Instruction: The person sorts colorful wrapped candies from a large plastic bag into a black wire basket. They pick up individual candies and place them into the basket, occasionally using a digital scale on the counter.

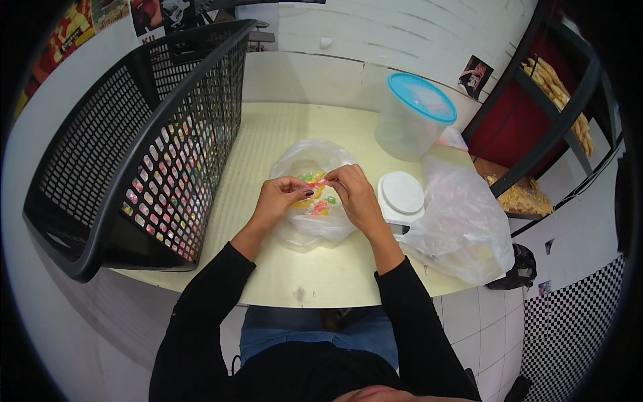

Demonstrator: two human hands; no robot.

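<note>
My left hand (pixel 283 197) and my right hand (pixel 353 190) meet over an open clear plastic bag (pixel 314 233) on the pale yellow table. Between their fingertips is a small red piece (pixel 318 183), which looks like a candy or its wrapper; both hands pinch it. Inside the bag lie several small candies (pixel 320 206) in green, yellow, orange and red. The fingers partly hide the bag's contents.
A black plastic basket (pixel 135 145) with colourful small packets stands left. To the right are a white digital scale (pixel 402 193), a large plastic bag (pixel 462 226) and a clear tub (pixel 402 133) with a blue lid (pixel 421 98). Shelves (pixel 547 115) with bagged snacks stand beyond.
</note>
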